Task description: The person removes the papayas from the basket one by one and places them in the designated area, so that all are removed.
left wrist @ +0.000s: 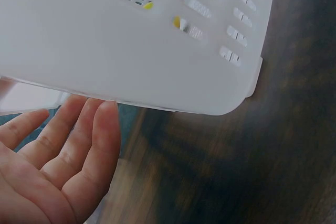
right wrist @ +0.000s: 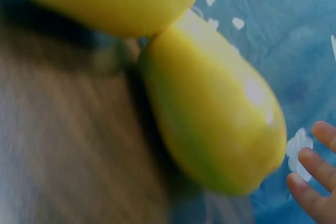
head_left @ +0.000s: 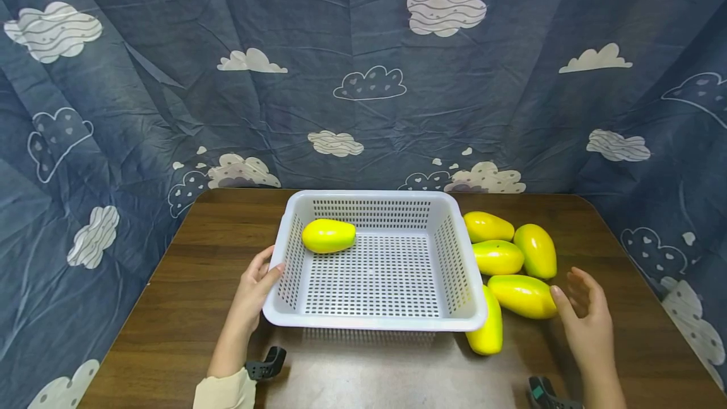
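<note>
A white plastic basket (head_left: 372, 322) with slotted walls stands in the middle of the table, one yellow-green mango (head_left: 328, 236) lying inside at its back left. My left hand (head_left: 254, 288) holds the basket's left rim, thumb on top; in the left wrist view its fingertips (left wrist: 107, 109) meet the rim's edge from below. Right of the basket lie several more mangoes. My right hand (head_left: 587, 320) holds nothing, its fingers spread and slightly bent beside the nearest mango (head_left: 524, 296). In the right wrist view, fingertips (right wrist: 310, 158) show just right of a mango (right wrist: 215, 108).
Another mango (head_left: 487, 327) lies against the basket's front right corner, partly under its rim. Farther back are mangoes (head_left: 535, 251) grouped close together. A dark cloud-print cloth (head_left: 375, 118) hangs behind the brown wooden table (head_left: 187, 308).
</note>
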Demonstrator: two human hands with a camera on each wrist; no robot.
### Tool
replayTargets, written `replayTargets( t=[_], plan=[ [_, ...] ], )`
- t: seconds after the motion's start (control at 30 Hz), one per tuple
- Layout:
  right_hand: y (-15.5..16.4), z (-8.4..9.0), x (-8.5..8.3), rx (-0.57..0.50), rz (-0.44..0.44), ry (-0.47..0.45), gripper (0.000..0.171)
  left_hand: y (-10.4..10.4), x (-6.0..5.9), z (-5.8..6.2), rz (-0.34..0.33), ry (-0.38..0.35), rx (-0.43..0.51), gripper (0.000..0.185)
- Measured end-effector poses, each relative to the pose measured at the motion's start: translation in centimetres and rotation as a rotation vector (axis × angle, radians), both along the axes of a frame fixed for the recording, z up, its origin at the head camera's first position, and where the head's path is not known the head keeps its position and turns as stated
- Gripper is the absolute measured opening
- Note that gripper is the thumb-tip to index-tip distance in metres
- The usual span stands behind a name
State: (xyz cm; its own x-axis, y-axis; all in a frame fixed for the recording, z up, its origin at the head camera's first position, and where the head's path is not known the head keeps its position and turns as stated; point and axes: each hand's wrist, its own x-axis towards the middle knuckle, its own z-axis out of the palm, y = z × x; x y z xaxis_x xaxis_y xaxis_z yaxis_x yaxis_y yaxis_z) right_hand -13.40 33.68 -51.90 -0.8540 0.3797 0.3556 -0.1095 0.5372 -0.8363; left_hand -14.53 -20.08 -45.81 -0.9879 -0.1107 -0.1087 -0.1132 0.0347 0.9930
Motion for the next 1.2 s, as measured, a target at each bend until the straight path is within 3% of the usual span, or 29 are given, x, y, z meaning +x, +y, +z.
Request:
replayTargets(
  t=[0.07,0.3,0.4,0.83,1.2],
  plan=[
    [-0.4,0.6,-0.2,-0.003,0.018,0.016,0.052,0.0,0.0,0.0,0.002,-0.001,0.003,0.045],
    [-4.7,6.9,0.7,-0.096,0.082,0.049,0.049,0.0,0.0,0.0,0.002,0.003,0.01,0.044],
    [-5.7,8.4,0.5,-0.117,0.111,0.079,0.049,0.0,-0.1,0.0,0.002,0.012,0.007,0.045],
    [-8.9,12.4,-2.1,-0.075,0.298,0.218,0.052,0.0,0.0,-0.1,-0.002,0.011,0.008,0.045],
    [-12.9,15.2,-4.0,0.03,0.4,0.177,0.056,-0.1,-0.1,-0.1,0.004,0.005,0.001,0.044]
  ],
)
